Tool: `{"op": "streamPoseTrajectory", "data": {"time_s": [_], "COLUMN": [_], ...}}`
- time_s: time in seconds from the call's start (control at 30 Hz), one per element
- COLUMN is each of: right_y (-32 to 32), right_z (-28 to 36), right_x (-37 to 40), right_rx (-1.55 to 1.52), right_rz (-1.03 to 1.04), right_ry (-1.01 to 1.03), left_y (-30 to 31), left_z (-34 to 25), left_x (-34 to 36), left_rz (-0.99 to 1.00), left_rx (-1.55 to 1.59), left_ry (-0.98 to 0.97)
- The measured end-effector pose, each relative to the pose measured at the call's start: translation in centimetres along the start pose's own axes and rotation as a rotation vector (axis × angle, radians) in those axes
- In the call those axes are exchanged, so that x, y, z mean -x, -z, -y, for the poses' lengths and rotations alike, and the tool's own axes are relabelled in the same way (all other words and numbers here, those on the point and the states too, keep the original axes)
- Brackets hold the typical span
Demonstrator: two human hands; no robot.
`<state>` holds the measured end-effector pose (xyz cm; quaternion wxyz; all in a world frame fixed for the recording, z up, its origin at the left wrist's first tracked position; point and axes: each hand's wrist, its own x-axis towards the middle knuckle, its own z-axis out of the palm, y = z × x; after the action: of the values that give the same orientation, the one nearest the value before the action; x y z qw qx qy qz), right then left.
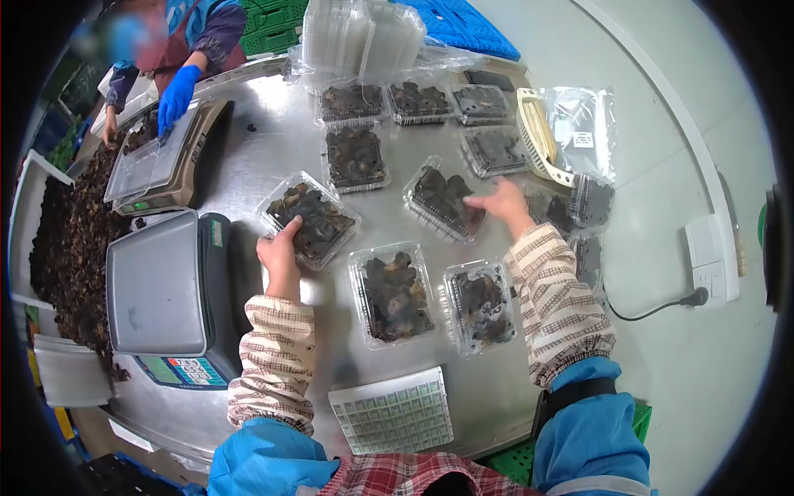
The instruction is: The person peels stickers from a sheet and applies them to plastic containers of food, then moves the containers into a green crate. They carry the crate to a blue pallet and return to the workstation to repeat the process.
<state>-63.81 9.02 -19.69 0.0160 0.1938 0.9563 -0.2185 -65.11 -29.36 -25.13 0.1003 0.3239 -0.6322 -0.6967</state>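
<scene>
At the near edge of the shiny metal table [331, 364], a white sheet of small green printed labels [393, 411] lies flat. Just beyond it sit two clear plastic boxes of dark, crinkled pieces, the left one [390, 294] and the right one [480, 306], side by side with a narrow gap between.

Farther out, the left hand [281, 255] pinches the near left side of a tilted clear box of dark brown pieces [309, 220], thumb on top. The right hand [506, 205] grips the right side of another clear box of blackish pieces [445, 199], thumb tip over its edge; its other fingers are hard to make out. The two held boxes are apart, both between the hands.

To the left stands a grey-topped weighing scale [159, 283], beside a heap of loose brown pieces [78, 248]. Beyond the held boxes are more filled boxes [356, 157], a cream plastic basket [529, 124] and a tall stack of clear empty boxes [360, 41]. At the far left, a co-worker's blue-gloved hand [177, 99] is at a second scale [157, 161].
</scene>
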Motion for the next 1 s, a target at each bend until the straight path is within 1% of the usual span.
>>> {"op": "streamPoseTrajectory", "data": {"time_s": [0.03,0.1,0.13,0.17,0.2,0.23,0.3,0.37,0.4,0.43,0.47,0.5,0.53,0.57,0.6,0.63,0.67,0.7,0.73,0.77,0.83,0.87,0.9,0.97,1.0], "right_y": [0.0,0.0,-0.7,-1.5,-1.7,-0.6,-1.7,0.3,0.4,1.4,2.2,2.3,4.0,5.2,6.7,6.6,6.2,5.4,4.5,4.3,3.5,3.4,3.6,4.4,4.9], "right_z": [0.5,1.6,0.8,-0.1,-0.7,0.2,-2.3,0.3,-0.2,0.1,0.0,-1.4,-2.2,-3.1,-3.9,-5.2,-6.4,-7.4,-7.9,-8.8,-9.4,-9.2,-8.9,-8.6,-7.9], "right_x": [-0.1,0.0,0.5,0.2,0.2,1.0,0.4,2.2,2.3,2.5,3.6,3.3,4.8,7.6,10.1,12.3,14.3,16.2,17.7,18.5,19.7,20.3,20.6,20.6,20.6], "right_rx": [0.004,0.079,-0.055,-0.198,-0.332,-0.271,-0.225,-0.569,-0.774,-0.591,-0.526,-0.56,-0.607,-0.852,-0.917,-0.923,-0.928,-0.874,-1.067,-1.068,-1.088,-1.076,-1.094,-0.926,-0.927], "right_rz": [-0.006,0.142,0.161,0.148,0.233,0.147,0.254,0.225,0.253,0.14,0.038,-0.077,-0.086,-0.028,0.186,0.306,0.427,0.441,0.452,0.445,0.597,0.628,0.617,0.657,0.652], "right_ry": [0.005,0.098,0.135,0.185,0.177,0.15,0.042,0.027,0.081,0.018,0.065,0.095,0.099,0.043,0.045,0.017,-0.011,-0.116,-0.268,-0.276,-0.403,-0.308,-0.307,-0.213,-0.154], "left_y": [-0.1,0.2,1.5,2.0,2.8,2.9,3.8,2.0,1.5,1.2,1.3,1.0,0.6,0.4,-0.2,-0.8,-1.4,-1.7,-2.0,-1.9,-1.2,-0.5,0.3,1.8,2.3], "left_z": [-0.1,-0.9,-2.7,-3.1,-4.6,-6.0,-5.4,-2.5,-1.6,-0.8,-0.1,0.0,0.2,0.2,-0.6,-0.7,-0.8,-0.9,-0.8,-0.6,-1.3,-0.7,-0.3,-0.5,0.0], "left_x": [-0.1,0.4,3.0,3.2,4.8,6.6,9.4,10.3,10.8,10.4,10.5,10.2,10.0,10.1,10.1,9.7,9.4,9.2,9.4,10.2,12.1,13.1,14.1,16.2,16.5], "left_rz": [0.0,0.088,0.158,0.233,0.32,0.425,0.524,0.622,0.654,0.718,0.739,0.757,0.759,0.762,0.904,0.913,1.067,1.221,1.255,1.264,1.188,1.132,1.1,0.971,0.97], "left_rx": [0.009,0.082,0.071,0.13,0.201,0.298,0.082,-0.077,-0.225,-0.189,-0.178,-0.16,-0.212,-0.263,-0.186,-0.188,-0.203,-0.218,-0.241,-0.243,-0.258,-0.2,-0.169,-0.191,-0.178], "left_ry": [-0.001,-0.073,-0.065,-0.117,-0.052,-0.018,0.031,-0.011,0.033,0.06,0.046,0.009,-0.026,-0.062,0.045,0.049,0.09,0.132,0.141,0.146,0.204,0.242,0.239,0.215,0.249]}}
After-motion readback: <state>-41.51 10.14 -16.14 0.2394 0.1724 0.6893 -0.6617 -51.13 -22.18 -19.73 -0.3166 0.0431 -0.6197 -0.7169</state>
